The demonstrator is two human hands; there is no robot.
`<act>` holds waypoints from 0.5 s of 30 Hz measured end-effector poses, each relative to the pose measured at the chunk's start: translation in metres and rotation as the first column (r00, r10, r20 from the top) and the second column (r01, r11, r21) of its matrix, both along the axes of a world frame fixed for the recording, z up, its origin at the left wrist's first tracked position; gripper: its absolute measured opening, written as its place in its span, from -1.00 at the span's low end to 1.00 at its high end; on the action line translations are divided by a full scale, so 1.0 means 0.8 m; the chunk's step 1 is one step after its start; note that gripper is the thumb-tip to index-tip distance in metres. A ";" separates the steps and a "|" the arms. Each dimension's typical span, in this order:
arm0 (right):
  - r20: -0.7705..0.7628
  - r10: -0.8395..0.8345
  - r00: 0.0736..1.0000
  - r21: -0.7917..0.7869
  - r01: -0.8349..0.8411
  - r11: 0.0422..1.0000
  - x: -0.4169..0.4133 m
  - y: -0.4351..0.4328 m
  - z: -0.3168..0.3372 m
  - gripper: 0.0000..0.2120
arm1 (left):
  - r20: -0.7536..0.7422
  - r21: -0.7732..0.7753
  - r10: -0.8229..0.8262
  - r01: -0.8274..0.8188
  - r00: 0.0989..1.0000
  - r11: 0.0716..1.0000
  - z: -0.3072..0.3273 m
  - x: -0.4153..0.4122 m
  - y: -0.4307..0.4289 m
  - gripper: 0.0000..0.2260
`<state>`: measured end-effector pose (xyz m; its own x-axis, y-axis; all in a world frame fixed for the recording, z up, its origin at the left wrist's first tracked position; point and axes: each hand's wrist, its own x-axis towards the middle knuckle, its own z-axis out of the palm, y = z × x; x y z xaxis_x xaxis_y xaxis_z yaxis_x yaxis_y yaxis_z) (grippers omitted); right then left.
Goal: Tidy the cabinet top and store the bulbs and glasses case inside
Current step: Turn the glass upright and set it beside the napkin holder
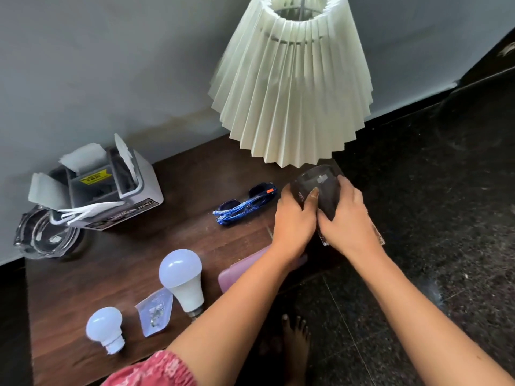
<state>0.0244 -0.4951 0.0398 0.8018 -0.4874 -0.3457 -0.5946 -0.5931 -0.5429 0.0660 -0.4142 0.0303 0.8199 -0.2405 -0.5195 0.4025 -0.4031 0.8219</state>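
My left hand (292, 218) and my right hand (348, 218) together grip a dark translucent pouch (320, 188) at the right end of the dark wooden cabinet top (139, 246), under the lamp. A large white bulb (182, 277) lies near the front edge, a small white bulb (106, 328) to its left. A pink glasses case (242, 267) lies partly under my left forearm. Blue glasses (245, 204) lie folded just left of my hands.
A pleated cream lampshade (289, 87) hangs over the cabinet's right end. An opened grey cardboard box (108, 190) and a glass ashtray (44, 235) stand at the back left. A small plastic bag of screws (154, 312) lies between the bulbs. Dark stone floor (432, 218) to the right.
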 end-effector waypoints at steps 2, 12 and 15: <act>-0.001 -0.006 1.000 0.045 0.006 0.999 0.002 -0.005 -0.003 -0.25 | -0.045 -0.036 0.015 -0.016 0.999 0.999 0.000 0.000 -0.002 -0.59; 0.187 -0.093 0.978 0.147 0.066 0.987 -0.010 0.004 0.010 -0.33 | 0.047 -0.075 -0.011 0.014 0.999 0.997 0.007 -0.013 -0.003 -0.48; 0.242 -0.132 0.961 0.201 0.084 0.976 -0.017 0.022 0.022 -0.36 | 0.045 -0.101 -0.004 0.009 0.999 0.995 0.014 -0.021 0.016 -0.55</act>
